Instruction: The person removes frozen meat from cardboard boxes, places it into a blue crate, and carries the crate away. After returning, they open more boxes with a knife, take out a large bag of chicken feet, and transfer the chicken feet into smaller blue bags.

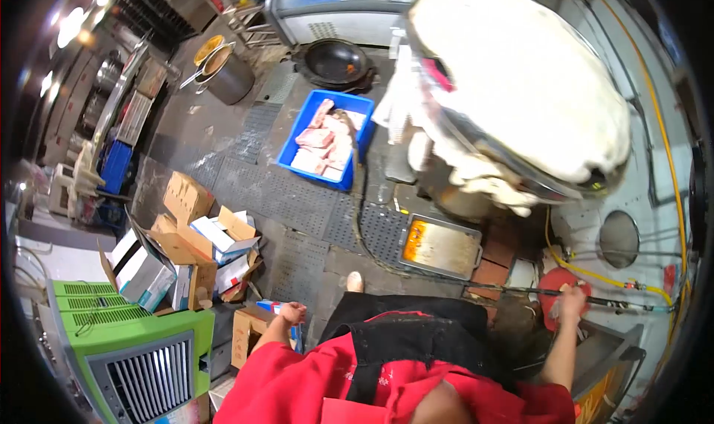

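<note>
My left hand (292, 313) is held low at my side with its fingers curled; nothing shows in it. Just beside it lie a blue box (296, 338) and an open brown carton (249, 335). My right hand (573, 303) reaches down at the right, fingers closed, by a red round object (553, 288). A dark hose (513, 288) passes right at that hand, and I cannot make out which of the two it grips. The hose curves away across the floor past a metal tray (442, 247) with orange residue.
A blue crate (327, 175) of raw meat pieces stands ahead, with a black wok (333, 61) behind it. A large white-covered round object (520, 74) fills the upper right. Opened cartons (201, 264) and a green air cooler (126, 349) are at left. A tall pot (230, 78) stands farther back.
</note>
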The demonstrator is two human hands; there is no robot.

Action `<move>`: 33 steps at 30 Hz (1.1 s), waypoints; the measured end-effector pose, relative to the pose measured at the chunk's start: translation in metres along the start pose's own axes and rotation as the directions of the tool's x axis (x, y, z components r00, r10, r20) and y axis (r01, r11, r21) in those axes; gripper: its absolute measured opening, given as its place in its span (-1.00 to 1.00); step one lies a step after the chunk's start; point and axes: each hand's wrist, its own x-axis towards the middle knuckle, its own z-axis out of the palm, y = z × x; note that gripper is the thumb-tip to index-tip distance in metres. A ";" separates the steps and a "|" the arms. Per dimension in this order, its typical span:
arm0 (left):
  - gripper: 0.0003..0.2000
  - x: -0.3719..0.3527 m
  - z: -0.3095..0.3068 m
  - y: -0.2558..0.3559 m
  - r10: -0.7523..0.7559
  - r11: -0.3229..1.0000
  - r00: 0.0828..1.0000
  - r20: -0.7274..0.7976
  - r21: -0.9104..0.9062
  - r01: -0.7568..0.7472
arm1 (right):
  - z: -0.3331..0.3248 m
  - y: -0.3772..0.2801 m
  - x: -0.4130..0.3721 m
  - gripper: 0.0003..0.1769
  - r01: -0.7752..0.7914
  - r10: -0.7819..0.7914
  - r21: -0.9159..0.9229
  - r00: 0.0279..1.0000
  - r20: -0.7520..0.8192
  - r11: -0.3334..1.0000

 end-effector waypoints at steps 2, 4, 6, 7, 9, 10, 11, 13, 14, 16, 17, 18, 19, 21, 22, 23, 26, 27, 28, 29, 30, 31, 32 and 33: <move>-0.80 0.039 -0.042 -0.027 0.046 0.994 0.999 0.016 -0.103 -0.045 | 0.099 -0.088 -0.061 -0.87 -0.058 0.049 0.016 0.938 0.343 0.998; -0.83 0.045 -0.073 -0.050 0.070 0.891 0.994 -0.078 -0.443 -0.098 | 0.195 -0.166 -0.130 -0.86 0.065 -0.142 0.171 0.861 0.488 0.983; -0.86 0.028 -0.106 -0.053 0.045 0.816 0.992 -0.116 -0.569 -0.104 | 0.279 -0.228 -0.180 -0.77 0.238 -0.185 0.004 0.743 0.643 0.971; -0.87 0.025 -0.122 -0.062 0.008 0.747 0.988 -0.157 -0.656 -0.110 | 0.305 -0.264 -0.209 -0.74 0.466 -0.364 0.040 0.631 0.685 0.884; -0.89 0.032 -0.139 -0.087 -0.079 0.621 0.972 -0.222 -0.774 -0.126 | 0.338 -0.326 -0.243 -0.72 0.678 -0.508 0.092 0.448 0.736 0.730; -0.89 0.040 -0.144 -0.097 -0.106 0.591 0.968 -0.226 -0.797 -0.121 | 0.349 -0.357 -0.257 -0.74 0.729 -0.549 0.111 0.396 0.736 0.675; -0.91 0.045 -0.149 -0.104 -0.127 0.566 0.967 -0.221 -0.817 -0.113 | 0.364 -0.379 -0.271 -0.75 0.777 -0.587 0.141 0.330 0.740 0.614; -0.91 0.035 -0.161 -0.098 -0.168 0.544 0.958 -0.231 -0.833 -0.106 | 0.401 -0.397 -0.265 -0.76 0.680 -0.441 0.081 0.376 0.815 0.728; -0.91 0.042 -0.163 -0.099 -0.172 0.521 0.954 -0.246 -0.844 -0.123 | 0.417 -0.406 -0.262 -0.77 0.595 -0.308 -0.001 0.419 0.854 0.804; -0.88 0.050 -0.175 -0.092 -0.169 0.517 0.960 -0.223 -0.849 -0.106 | 0.456 -0.389 -0.231 -0.79 0.403 -0.104 -0.083 0.421 0.901 0.911; -0.87 0.057 -0.181 -0.094 -0.171 0.504 0.960 -0.220 -0.857 -0.107 | 0.465 -0.391 -0.221 -0.80 0.409 -0.031 -0.163 0.428 0.903 0.898; -0.85 0.068 -0.184 -0.095 -0.166 0.489 0.961 -0.221 -0.865 -0.114 | 0.476 -0.386 -0.212 -0.77 0.480 -0.038 -0.246 0.508 0.861 0.842; -0.85 0.086 -0.185 -0.103 -0.179 0.466 0.954 -0.238 -0.875 -0.131 | 0.492 -0.381 -0.195 -0.78 0.481 0.020 -0.312 0.521 0.854 0.819; -0.83 0.114 -0.190 -0.124 -0.163 0.490 0.983 -0.080 -0.871 0.010 | 0.519 -0.389 -0.172 -0.80 0.379 0.187 -0.431 0.533 0.825 0.819; -0.83 0.107 -0.200 -0.105 -0.182 0.457 0.980 -0.082 -0.889 0.011 | 0.536 -0.404 -0.162 -0.81 0.339 0.240 -0.464 0.532 0.812 0.818; -0.83 0.081 -0.225 -0.075 -0.276 0.597 0.957 -0.084 -0.796 0.102 | 0.558 -0.424 -0.158 -0.82 0.308 0.277 -0.486 0.528 0.802 0.818; -0.84 0.088 -0.264 -0.066 -0.335 0.717 0.938 -0.083 -0.669 0.197 | 0.630 -0.492 -0.162 -0.84 0.224 0.357 -0.512 0.493 0.793 0.829; -0.84 0.110 -0.269 -0.070 -0.290 0.695 0.946 -0.145 -0.711 0.104 | 0.662 -0.521 -0.165 -0.85 0.219 0.346 -0.493 0.483 0.805 0.842; -0.84 0.117 -0.274 -0.061 -0.246 0.665 0.947 -0.207 -0.746 0.010 | 0.694 -0.553 -0.169 -0.85 0.240 0.306 -0.451 0.464 0.831 0.860; -0.84 0.119 -0.289 -0.034 -0.377 0.345 0.902 -0.210 -0.936 -0.074 | 0.723 -0.591 -0.179 -0.86 0.262 0.263 -0.411 0.456 0.850 0.874; -0.85 0.112 -0.313 0.000 -0.458 0.118 0.880 -0.126 -0.990 -0.080 | 0.755 -0.634 -0.190 -0.82 0.429 0.156 -0.318 0.371 0.915 0.845; -0.86 0.113 -0.323 0.020 -0.460 0.074 0.880 -0.118 -0.993 -0.094 | 0.801 -0.661 -0.192 -0.79 0.479 0.071 -0.221 0.312 0.948 0.850; -0.87 0.116 -0.332 0.031 -0.464 0.032 0.878 -0.116 -0.993 -0.114 | 0.843 -0.704 -0.201 -0.77 0.609 0.058 -0.181 0.216 0.975 0.772; -0.87 0.122 -0.335 0.032 -0.480 0.007 0.870 -0.109 -0.993 -0.120 | 0.851 -0.762 -0.242 -0.77 0.673 0.012 -0.175 0.240 0.971 0.719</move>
